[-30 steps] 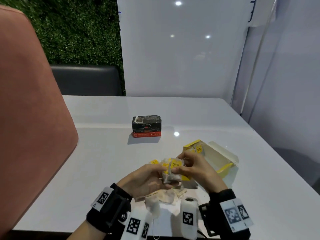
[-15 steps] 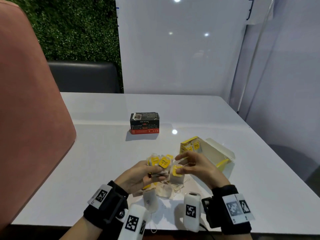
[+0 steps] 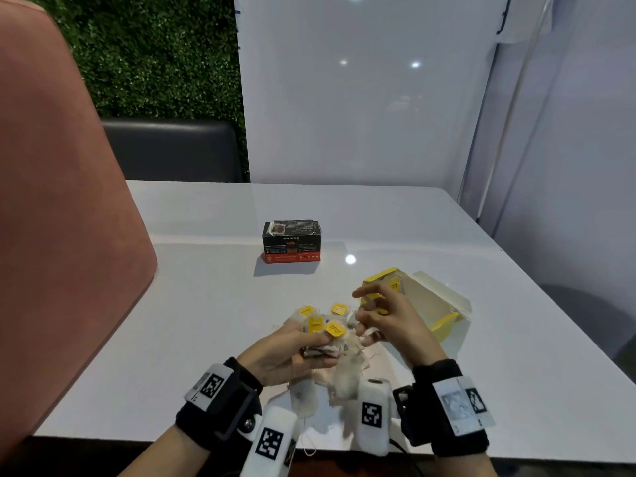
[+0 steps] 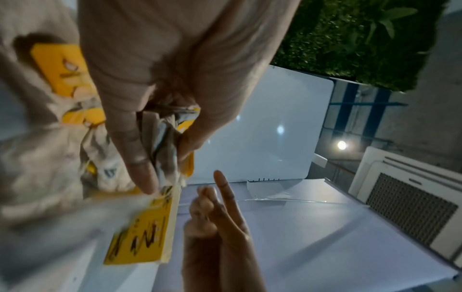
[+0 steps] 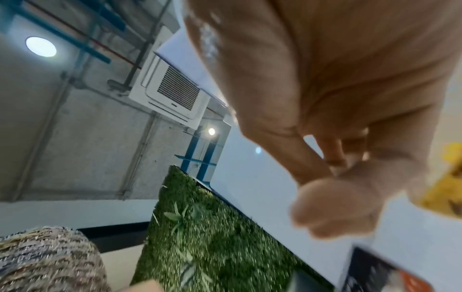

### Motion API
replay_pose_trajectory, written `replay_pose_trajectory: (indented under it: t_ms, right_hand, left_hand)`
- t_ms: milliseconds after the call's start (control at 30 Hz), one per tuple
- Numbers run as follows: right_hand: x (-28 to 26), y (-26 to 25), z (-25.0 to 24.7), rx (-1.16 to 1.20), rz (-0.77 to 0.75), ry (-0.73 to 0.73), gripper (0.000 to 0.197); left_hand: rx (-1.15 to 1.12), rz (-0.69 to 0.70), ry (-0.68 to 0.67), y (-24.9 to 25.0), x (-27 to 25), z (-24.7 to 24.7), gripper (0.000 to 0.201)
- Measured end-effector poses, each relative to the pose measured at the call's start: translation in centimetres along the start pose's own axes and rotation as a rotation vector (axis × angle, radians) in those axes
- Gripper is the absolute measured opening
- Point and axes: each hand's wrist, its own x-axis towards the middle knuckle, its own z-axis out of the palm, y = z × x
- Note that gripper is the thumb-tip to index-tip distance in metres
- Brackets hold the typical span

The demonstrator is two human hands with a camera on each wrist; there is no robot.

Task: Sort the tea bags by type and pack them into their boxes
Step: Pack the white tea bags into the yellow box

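Left hand clutching a bunch of tea bags, right hand loose just beside it.

The left hand (image 3: 285, 356) has thumb and fingers curled round a bunch of tea bags (image 3: 330, 342), yellow tags (image 3: 335, 329) fanned out above its fingertips, more bags hanging below the palm toward the table (image 3: 192, 304). The right hand (image 3: 392, 325) sits just to the right of the bunch, index finger stretched forward, the other fingers loosely bent; whether they pinch a bag or string, I cannot tell. Right behind those fingers stands the yellow box (image 3: 444, 304), lid flap open. Well beyond both hands' fingertips, apart from everything, is the black box (image 3: 292, 246), closed, with a red band along its base.
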Motion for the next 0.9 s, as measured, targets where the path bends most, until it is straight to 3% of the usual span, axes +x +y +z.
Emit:
replay_pose_trajectory:
  t_ms: [133, 267, 367, 500, 567, 733, 800, 900]
  right_hand:
    - [-0.7, 0.9, 0.8, -0.258, -0.061, 0.096, 0.017]
    - [-2.2, 1.5, 0.2, -0.429, -0.045, -0.066, 0.049]
    - [-2.3, 1.9, 0.9, -0.505, -0.038, -0.12, 0.055]
    - [-1.9, 1.8, 2.4, -0.249, -0.103, -0.007, 0.033]
    - [-1.8, 2.0, 2.9, -0.076, -0.066, -0.003, 0.029]
    - [-1.8, 2.4, 3.9, 0.796, 0.162, -0.096, 0.038]
    - [-2.0, 2.1, 3.6, 0.863, 0.177, -0.037, 0.028]
    - [-1.7, 2.4, 2.3, 0.771, 0.146, 0.063, 0.019]
  left_hand:
    - [-0.14, -0.044, -0.03, 0.1, -0.2, 0.4, 0.013]
    - [-0.097, 0.01, -0.033, 1.8, -0.6, 0.2, 0.015]
    - [-0.047, 0.047, -0.06, 3.5, -1.3, 1.1, 0.015]
    - [-0.024, 0.086, -0.103, 5.6, -2.1, 2.4, 0.016]
    - [-0.076, 0.096, -0.126, 6.3, -2.6, 2.6, 0.017]
    - [-0.238, 0.054, -0.136, 6.3, -2.8, 1.8, 0.024]
    - [-0.283, 0.029, -0.112, 5.9, -2.8, 1.1, 0.022]
    - [-0.323, -0.008, -0.055, 5.1, -2.6, 0.0, 0.021]
